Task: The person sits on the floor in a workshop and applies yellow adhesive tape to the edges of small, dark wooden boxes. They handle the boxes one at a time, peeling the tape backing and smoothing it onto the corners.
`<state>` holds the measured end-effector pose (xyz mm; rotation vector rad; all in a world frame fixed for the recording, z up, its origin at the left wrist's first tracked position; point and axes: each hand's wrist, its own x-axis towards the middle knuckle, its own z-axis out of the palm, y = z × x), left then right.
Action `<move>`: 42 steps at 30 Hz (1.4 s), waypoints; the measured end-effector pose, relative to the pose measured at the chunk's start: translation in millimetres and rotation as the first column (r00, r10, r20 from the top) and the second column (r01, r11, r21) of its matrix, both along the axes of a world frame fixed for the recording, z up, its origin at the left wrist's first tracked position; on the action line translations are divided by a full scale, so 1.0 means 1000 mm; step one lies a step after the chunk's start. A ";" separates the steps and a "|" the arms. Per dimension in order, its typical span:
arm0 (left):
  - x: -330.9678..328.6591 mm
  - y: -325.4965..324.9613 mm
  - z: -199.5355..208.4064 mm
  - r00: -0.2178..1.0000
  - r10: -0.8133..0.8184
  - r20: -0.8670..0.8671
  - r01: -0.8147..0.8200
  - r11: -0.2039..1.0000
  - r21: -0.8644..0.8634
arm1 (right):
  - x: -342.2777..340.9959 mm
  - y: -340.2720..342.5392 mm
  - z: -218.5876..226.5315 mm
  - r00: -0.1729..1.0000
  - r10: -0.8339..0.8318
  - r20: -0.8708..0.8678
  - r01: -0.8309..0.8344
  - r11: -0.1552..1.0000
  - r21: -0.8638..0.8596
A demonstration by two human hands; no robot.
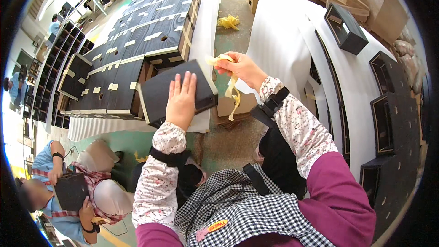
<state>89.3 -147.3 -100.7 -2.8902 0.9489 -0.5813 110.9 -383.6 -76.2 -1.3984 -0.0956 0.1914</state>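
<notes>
My left hand lies flat on a black wooden box, its fingers stretched out and together. The box is tilted, with a pale edge at its left end and dark grain on top. To the right, my right hand pinches peeled strips of yellowish masking tape. One end sticks out past the fingertips toward the box, and the rest dangles below the hand. A cardboard piece is behind the hanging tape.
Many black boxes with tape pieces stand grouped at the far left. Crumpled yellow tape lies on the floor ahead. White foam sheeting and open black boxes are at right. A seated co-worker holds a dark panel at lower left.
</notes>
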 end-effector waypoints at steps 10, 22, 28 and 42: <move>-0.005 0.049 0.058 0.900 -0.347 -0.263 0.339 0.938 -0.079 | -0.001 0.023 -0.010 0.996 -0.084 0.011 0.084 0.996 -0.005; -0.001 0.064 0.038 0.948 -0.272 -0.164 0.255 0.960 -0.117 | -0.007 0.034 0.003 0.957 -0.083 0.278 0.162 0.948 -0.274; 0.000 0.062 0.031 0.960 -0.263 -0.096 0.237 0.947 -0.217 | -0.024 0.036 0.002 0.646 0.112 0.756 0.583 0.567 -0.582; 0.003 0.065 0.022 0.966 -0.257 -0.032 0.228 0.903 -0.363 | -0.057 0.038 0.021 0.746 0.361 0.560 0.432 0.378 -0.819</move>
